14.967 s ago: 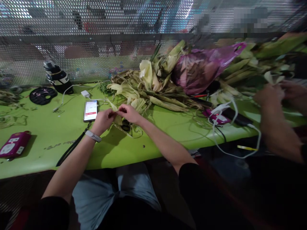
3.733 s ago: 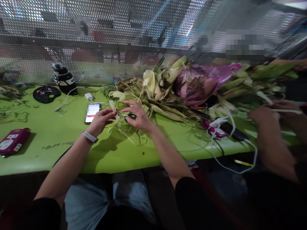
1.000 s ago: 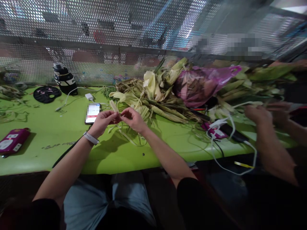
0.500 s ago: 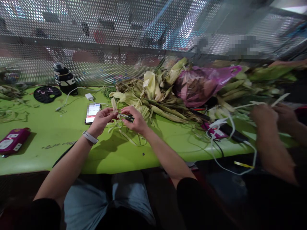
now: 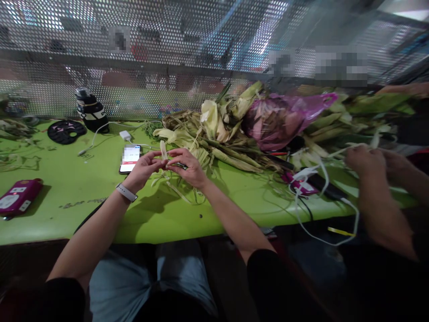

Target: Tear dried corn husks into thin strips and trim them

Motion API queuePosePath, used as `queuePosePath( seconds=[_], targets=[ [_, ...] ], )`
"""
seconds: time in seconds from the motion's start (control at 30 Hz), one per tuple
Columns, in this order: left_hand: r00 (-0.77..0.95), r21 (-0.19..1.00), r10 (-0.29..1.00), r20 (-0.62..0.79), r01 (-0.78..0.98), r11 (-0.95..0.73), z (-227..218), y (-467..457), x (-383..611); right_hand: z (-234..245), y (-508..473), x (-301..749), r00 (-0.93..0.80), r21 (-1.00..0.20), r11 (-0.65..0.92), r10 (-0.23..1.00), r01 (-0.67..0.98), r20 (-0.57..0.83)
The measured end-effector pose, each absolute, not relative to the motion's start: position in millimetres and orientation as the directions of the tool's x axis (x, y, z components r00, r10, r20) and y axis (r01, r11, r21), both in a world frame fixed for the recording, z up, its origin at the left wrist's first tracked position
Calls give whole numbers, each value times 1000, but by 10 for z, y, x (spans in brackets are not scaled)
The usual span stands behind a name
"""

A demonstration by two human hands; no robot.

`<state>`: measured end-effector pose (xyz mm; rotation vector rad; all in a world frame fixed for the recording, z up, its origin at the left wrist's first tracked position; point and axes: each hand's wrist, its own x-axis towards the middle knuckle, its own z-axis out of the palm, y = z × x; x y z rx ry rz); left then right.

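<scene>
My left hand (image 5: 147, 167) is closed, pinching a pale strip of corn husk (image 5: 163, 150) that stands up from the fingertips. My right hand (image 5: 188, 168) meets it there, thumb and fingers also pinched at the strip's lower end. Tucked in that right hand is a pair of small scissors (image 5: 182, 165), mostly hidden by the fingers. Thin husk strips (image 5: 177, 191) hang and lie on the green table (image 5: 161, 223) below. Just behind the hands a big heap of dried corn husks (image 5: 231, 156) spreads out.
A phone (image 5: 130, 159) on a cable lies left of my hands. Farther left are a black bottle (image 5: 91, 112), a dark palette-shaped piece (image 5: 66, 132) and a purple power strip (image 5: 20, 197). A pink plastic bag (image 5: 278, 120) rests on the husks. At right, another person's hands (image 5: 368, 161) work husk near white cables.
My fingertips have come together at the husk strip, which now points more upright. The scissors, whose blades showed before, have turned back into my right hand. The other person's hands have shifted slightly.
</scene>
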<state>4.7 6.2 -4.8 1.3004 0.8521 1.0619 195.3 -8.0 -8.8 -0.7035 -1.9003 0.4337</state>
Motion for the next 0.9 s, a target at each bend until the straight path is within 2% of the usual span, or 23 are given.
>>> queuePosePath(
  seconds=[0.2, 0.33, 0.6, 0.9],
  targets=[
    [287, 980, 950, 121, -185, -69, -31, 42, 63, -95, -72, 1968, -276, -589, 760, 649, 274, 709],
    [260, 983, 960, 100, -174, -55, -43, 54, 44, -20, -103, 2021, -268, -625, 734, 678, 265, 684],
    [337, 985, 935, 111, -160, -59, -29, 44, 47, -29, -66, 2022, -344, -591, 748, 663, 301, 664],
    [295, 981, 942, 161, -150, -121, -6, -23, 108, -95, -40, 1988, -299, -641, 733, 679, 227, 670]
  ],
)
